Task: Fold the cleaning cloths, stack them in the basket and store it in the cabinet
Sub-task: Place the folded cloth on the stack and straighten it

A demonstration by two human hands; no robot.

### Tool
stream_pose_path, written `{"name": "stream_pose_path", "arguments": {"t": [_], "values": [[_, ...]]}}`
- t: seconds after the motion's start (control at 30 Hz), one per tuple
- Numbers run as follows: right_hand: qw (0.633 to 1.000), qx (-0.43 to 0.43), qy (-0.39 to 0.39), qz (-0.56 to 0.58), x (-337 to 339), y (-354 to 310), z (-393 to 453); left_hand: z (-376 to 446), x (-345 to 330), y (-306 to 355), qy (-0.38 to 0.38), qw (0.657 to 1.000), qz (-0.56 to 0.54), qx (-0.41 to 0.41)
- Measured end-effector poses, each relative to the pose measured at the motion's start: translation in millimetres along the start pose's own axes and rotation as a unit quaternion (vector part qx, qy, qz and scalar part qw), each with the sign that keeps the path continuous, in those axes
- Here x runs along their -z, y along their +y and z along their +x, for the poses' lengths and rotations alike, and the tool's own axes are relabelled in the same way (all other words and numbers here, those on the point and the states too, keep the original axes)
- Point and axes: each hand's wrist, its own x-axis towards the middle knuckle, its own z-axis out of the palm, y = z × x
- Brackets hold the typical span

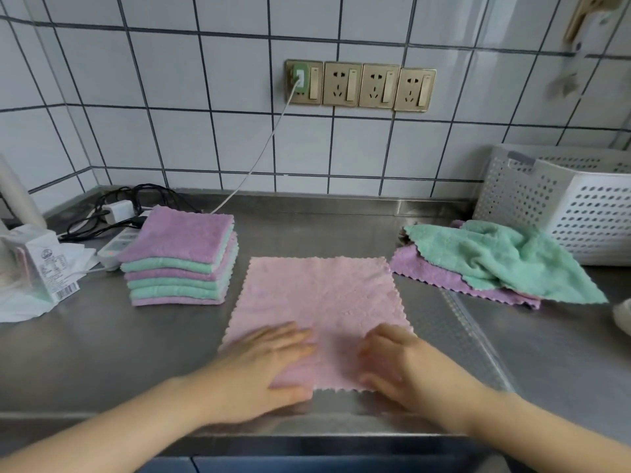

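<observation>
Steel counter [102, 353] below a white tiled wall [205, 138], seen from the head camera. A pink cloth [321, 295] lies spread flat at centre, roughly square, one edge along the near side of the counter and the opposite edge toward the wall. Both hands rest palm-down on its near portion: left hand [263, 367] over the near-left corner, right hand [403, 367] toward the near-right corner, with bare cloth showing between them. Fingers of both are extended and loosely apart, pressing flat, gripping nothing; motion blur hides finer detail. The cloth's free area thus lies ahead of the fingertips, toward the wall, and the two hands are about equally near it, so a fold would probably carry the near edge forward onto the far edge. A folded stack [181, 261] of purple and green cloths stands just left of the pink cloth. Unfolded cloths, green [505, 261] over purple [430, 271], lie to the right, in front of the white basket [580, 213], which looks to hold no cloths yet.
</observation>
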Motion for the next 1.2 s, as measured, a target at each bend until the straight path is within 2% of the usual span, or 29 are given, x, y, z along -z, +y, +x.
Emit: {"name": "stream_pose_path", "arguments": {"t": [0.13,0.27,0.33,0.4,0.5,0.63,0.77,0.9,1.0,1.1,1.2], "values": [[0.991,0.043,0.038,-0.124,-7.3,-11.5,-14.2,-16.6,-4.8,14.4,0.086,0.994,0.060,0.026],[0.980,0.059,-0.001,-0.188,-9.8,-9.2,-11.6,-18.0,-1.7,31.8,0.070,0.996,0.019,0.054],[0.986,0.026,0.009,-0.167,-12.9,-7.6,-5.6,-17.1,1.8,42.6,0.082,0.993,0.032,0.079],[0.993,-0.019,0.060,-0.096,-9.2,-12.9,2.0,-13.1,3.8,47.9,0.100,0.989,0.050,0.093],[0.987,-0.023,0.125,-0.100,-1.2,-17.9,6.1,-4.7,0.9,35.5,0.140,0.983,0.051,0.106],[0.961,0.026,0.130,-0.243,-0.6,-13.1,-5.6,-12.0,3.3,5.5,0.175,0.974,-0.008,0.141],[0.959,0.007,0.137,-0.247,0.1,4.7,-33.2,-41.8,-0.2,-26.7,0.201,0.965,-0.065,0.155],[0.981,-0.038,0.133,-0.137,4.4,10.8,-50.2,-68.9,-4.2,-48.4,0.212,0.959,-0.128,0.136],[0.985,-0.094,0.135,0.048,11.6,8.0,-55.4,-86.5,-6.0,-48.0,0.226,0.944,-0.196,0.140],[0.948,-0.137,0.174,0.229,26.4,-3.1,-67.2,-102.7,4.5,-26.6,0.239,0.906,-0.329,0.122],[0.898,-0.142,0.221,0.353,37.7,-11.0,-68.1,-100.6,21.5,-9.5,0.277,0.838,-0.457,0.115]]}}
